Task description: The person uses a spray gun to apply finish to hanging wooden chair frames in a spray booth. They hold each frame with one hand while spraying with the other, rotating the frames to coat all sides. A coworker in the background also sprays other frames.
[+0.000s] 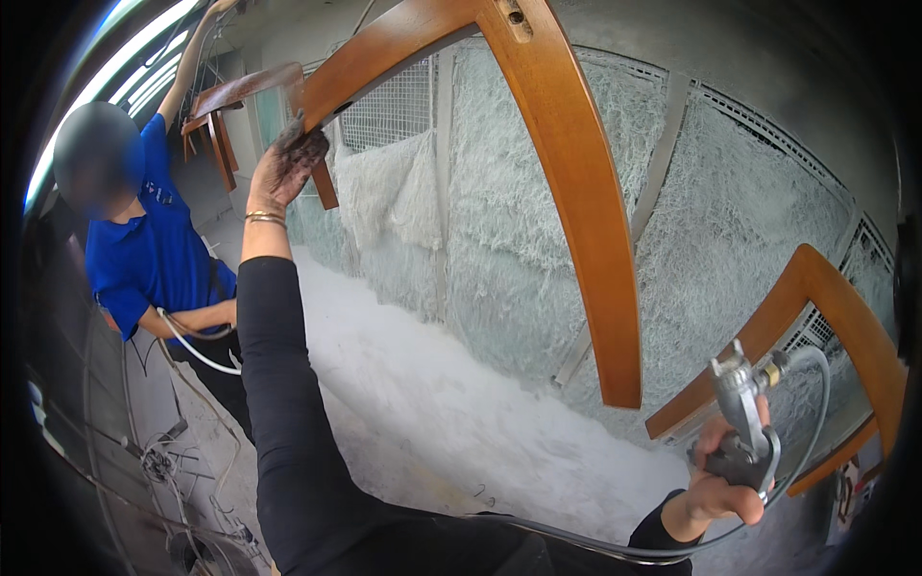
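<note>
My left hand (pixel 286 168), its fingers darkly stained, is raised and closed on the lower left end of a curved wooden furniture frame (pixel 586 192). The frame is orange-brown and glossy. It bends at the top, and its long leg curves down the middle of the view. Low on the right, my right hand (pixel 725 480) wraps round a metal spray gun (pixel 741 413), apart from the frame. A grey hose (pixel 824 384) loops from the gun's brass fitting and runs back past my body.
Another bent wooden piece (pixel 816 288) is at the right. Behind hangs a wall of pale fibrous filter panels (pixel 519 192); white residue (pixel 432 403) coats the floor. On the left stands a co-worker in a blue shirt (pixel 158 259), one arm raised, near more wooden parts (pixel 226 144).
</note>
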`<state>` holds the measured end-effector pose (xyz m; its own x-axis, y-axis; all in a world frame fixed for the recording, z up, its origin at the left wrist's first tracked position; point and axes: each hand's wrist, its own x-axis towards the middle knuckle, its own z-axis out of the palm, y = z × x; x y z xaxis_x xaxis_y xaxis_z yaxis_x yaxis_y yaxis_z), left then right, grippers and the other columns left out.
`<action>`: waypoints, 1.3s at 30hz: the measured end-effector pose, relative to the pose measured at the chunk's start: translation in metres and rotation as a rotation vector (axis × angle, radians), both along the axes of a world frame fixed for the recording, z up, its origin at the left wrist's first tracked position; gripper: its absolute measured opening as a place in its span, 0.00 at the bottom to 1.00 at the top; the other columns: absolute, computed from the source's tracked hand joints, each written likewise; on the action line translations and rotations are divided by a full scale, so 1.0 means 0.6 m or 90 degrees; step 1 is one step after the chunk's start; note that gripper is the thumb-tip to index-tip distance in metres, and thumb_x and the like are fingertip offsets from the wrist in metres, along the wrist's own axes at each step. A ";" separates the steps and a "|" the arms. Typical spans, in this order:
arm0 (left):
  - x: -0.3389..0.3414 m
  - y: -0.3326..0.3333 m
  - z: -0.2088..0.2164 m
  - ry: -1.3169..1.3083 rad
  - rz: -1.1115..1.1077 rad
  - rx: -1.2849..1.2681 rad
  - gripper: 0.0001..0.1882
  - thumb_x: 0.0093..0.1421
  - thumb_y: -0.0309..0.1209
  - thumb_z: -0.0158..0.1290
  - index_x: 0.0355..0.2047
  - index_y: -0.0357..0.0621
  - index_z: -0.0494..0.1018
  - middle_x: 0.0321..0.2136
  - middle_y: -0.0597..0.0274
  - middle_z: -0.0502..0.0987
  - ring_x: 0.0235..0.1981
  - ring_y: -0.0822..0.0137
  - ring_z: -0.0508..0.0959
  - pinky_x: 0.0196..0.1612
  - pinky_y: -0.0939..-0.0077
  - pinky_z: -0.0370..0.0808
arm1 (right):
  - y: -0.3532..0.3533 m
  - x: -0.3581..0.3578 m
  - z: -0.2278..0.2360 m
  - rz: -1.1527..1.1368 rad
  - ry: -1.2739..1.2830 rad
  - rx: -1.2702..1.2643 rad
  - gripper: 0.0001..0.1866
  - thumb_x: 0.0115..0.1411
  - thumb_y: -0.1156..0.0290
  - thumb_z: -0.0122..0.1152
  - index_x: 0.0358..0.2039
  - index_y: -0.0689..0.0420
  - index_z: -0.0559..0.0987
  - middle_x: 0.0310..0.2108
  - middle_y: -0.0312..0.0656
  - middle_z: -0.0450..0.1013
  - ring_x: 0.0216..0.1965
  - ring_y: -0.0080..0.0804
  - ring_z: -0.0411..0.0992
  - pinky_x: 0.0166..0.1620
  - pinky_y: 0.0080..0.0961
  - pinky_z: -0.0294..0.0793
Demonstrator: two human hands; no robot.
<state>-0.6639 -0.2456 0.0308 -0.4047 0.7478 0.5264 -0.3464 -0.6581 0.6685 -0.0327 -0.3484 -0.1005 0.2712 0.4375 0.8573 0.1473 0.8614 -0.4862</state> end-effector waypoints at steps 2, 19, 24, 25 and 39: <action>0.000 -0.016 -0.003 0.034 0.015 0.034 0.22 0.65 0.36 0.58 0.58 0.44 0.71 0.47 0.57 0.76 0.46 0.63 0.76 0.53 0.63 0.77 | 0.013 -0.008 0.008 0.115 -0.074 0.091 0.62 0.53 0.19 0.36 0.59 0.72 0.70 0.18 0.40 0.69 0.16 0.22 0.62 0.18 0.18 0.56; 0.044 0.001 0.029 0.098 0.275 0.004 0.19 0.65 0.33 0.56 0.56 0.46 0.75 0.48 0.72 0.80 0.49 0.80 0.74 0.46 0.80 0.62 | 0.063 -0.118 0.089 0.205 -0.203 0.040 0.55 0.53 0.24 0.49 0.52 0.71 0.78 0.19 0.41 0.74 0.16 0.19 0.67 0.20 0.18 0.64; 0.027 -0.009 0.035 0.147 0.357 -0.046 0.21 0.64 0.35 0.58 0.57 0.46 0.75 0.51 0.70 0.80 0.52 0.79 0.73 0.45 0.78 0.61 | 0.085 -0.162 0.129 0.291 -0.312 0.221 0.54 0.50 0.24 0.53 0.51 0.71 0.79 0.22 0.42 0.76 0.18 0.20 0.69 0.21 0.20 0.67; 0.022 -0.012 0.036 0.150 0.374 -0.039 0.22 0.64 0.35 0.58 0.57 0.46 0.75 0.51 0.71 0.80 0.52 0.78 0.73 0.46 0.77 0.61 | 0.083 -0.162 0.134 0.277 -0.286 0.179 0.54 0.51 0.24 0.51 0.51 0.71 0.79 0.21 0.40 0.75 0.18 0.18 0.68 0.21 0.19 0.65; -0.007 -0.044 0.094 0.201 0.467 -0.024 0.21 0.62 0.37 0.61 0.54 0.47 0.78 0.48 0.73 0.80 0.45 0.79 0.75 0.45 0.80 0.61 | 0.174 -0.065 0.062 0.129 -0.234 -0.162 0.32 0.64 0.46 0.61 0.53 0.65 0.80 0.25 0.35 0.76 0.23 0.18 0.70 0.28 0.18 0.69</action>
<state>-0.6679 -0.2720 0.0874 -0.6364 0.3674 0.6783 0.3758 -0.6202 0.6886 -0.0717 -0.2440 -0.0634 -0.1418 0.6585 0.7391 0.1909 0.7509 -0.6323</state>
